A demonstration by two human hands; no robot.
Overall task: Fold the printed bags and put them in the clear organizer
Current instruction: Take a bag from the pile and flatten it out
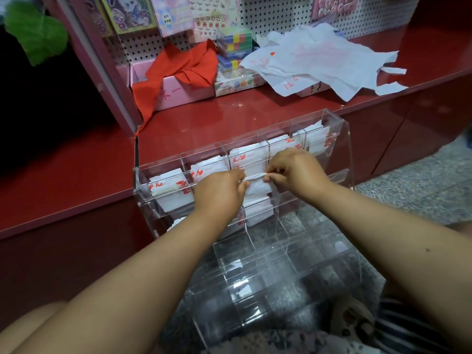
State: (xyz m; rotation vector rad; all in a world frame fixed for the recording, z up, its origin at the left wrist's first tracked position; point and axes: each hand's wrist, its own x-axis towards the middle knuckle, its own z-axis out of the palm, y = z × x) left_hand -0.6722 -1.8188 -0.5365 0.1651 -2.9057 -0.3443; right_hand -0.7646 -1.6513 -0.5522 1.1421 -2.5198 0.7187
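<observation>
A glossy red shelf (76, 169) is running across the scene, catching soft reflections of overhead light along its top. Behind the shelf a white pegboard wall (143, 44) is rising, with colourful printed packets (132, 14) hanging on it, while pink boxes (176, 94) and a red cloth (189, 65) are sitting on the shelf at the pegboard's foot and something green (35, 31) is showing above its left end. Below the shelf's red front, to the right, a speckled grey stone floor (413, 198) is spreading out.
</observation>
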